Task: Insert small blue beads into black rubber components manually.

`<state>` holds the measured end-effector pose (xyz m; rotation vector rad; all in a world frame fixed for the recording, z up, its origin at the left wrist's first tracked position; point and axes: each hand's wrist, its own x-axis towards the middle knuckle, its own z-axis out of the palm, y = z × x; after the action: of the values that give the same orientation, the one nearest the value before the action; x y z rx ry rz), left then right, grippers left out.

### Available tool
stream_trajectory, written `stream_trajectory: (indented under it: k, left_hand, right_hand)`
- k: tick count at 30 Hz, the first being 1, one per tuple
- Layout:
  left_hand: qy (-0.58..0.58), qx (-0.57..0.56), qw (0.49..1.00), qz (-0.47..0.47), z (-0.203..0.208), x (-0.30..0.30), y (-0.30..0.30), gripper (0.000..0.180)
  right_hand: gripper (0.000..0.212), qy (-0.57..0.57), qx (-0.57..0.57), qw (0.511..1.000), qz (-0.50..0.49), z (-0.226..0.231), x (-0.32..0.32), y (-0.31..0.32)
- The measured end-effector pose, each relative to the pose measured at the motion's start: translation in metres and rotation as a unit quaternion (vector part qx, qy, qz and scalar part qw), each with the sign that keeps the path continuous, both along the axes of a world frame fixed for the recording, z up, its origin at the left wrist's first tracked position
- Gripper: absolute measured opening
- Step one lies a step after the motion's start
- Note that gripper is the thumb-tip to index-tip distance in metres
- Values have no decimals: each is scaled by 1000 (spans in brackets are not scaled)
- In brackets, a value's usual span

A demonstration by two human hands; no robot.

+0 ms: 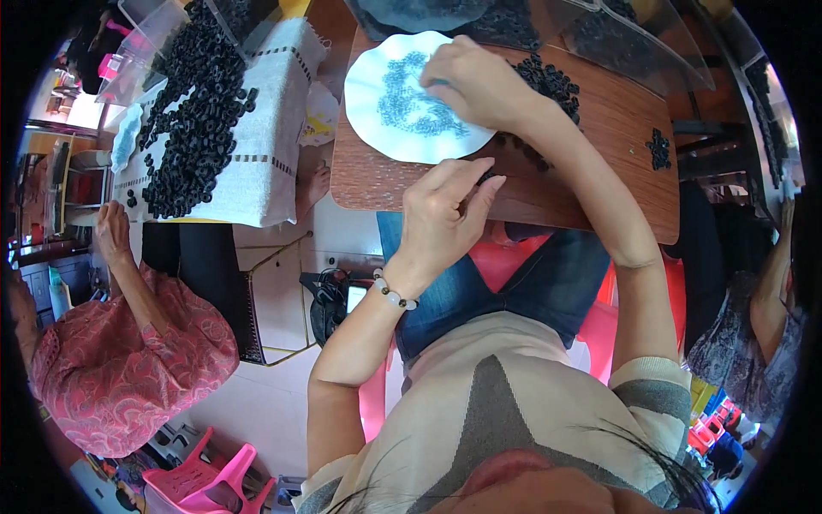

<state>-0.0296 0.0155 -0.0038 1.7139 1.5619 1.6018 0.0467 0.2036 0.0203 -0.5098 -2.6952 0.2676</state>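
My left hand (441, 210), with a beaded bracelet at its wrist, is at the table's front edge. Its thumb and forefinger pinch a small black part (487, 177), mostly hidden by the fingers. My right hand (479, 81) reaches over a white wavy-edged plate (364, 96). Its fingers are bent together over many tiny grey-blue pieces (411, 98) spread on the plate. A bit of teal shows at these fingers; whatever they hold is too small to name. Right of the plate lies a heap of small black parts (552, 84), partly behind my right forearm.
The brown wooden table (368, 184) carries a small black cluster (658, 150) at its right. Clear plastic bins (634, 38) stand at the back. On the left, a cloth-covered table (265, 111) bears a large black heap (193, 128); a person in red patterned clothes (137, 368) sits there.
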Motion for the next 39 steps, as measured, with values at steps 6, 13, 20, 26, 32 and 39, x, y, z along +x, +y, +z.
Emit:
stream_trajectory:
  k: [6, 13, 20, 26, 32, 39]
  left_hand:
    - [-3, -22, 1000, -3, 2, -5, 1, 23]
    - [1, -28, 999, -31, -2, -4, 1, 22]
    - [5, -45, 997, -68, -4, -3, 0, 21]
    - [20, -43, 997, -59, -4, -4, 1, 20]
    - [1, -51, 998, -47, -2, -5, 2, 20]
    - [-4, -75, 997, -16, 2, -6, 2, 18]
  right_hand:
    - [12, 51, -14, 999, 1, 12, 17, 12]
    - [18, -78, -172, 980, 55, 39, 36, -4]
    - [16, -91, -123, 988, 37, 25, 38, -21]
    - [16, 8, -138, 990, 18, 15, 33, -18]
    - [31, 99, -222, 969, -47, 11, 29, -10]
    - [39, 58, -233, 967, -84, 15, 28, -6]
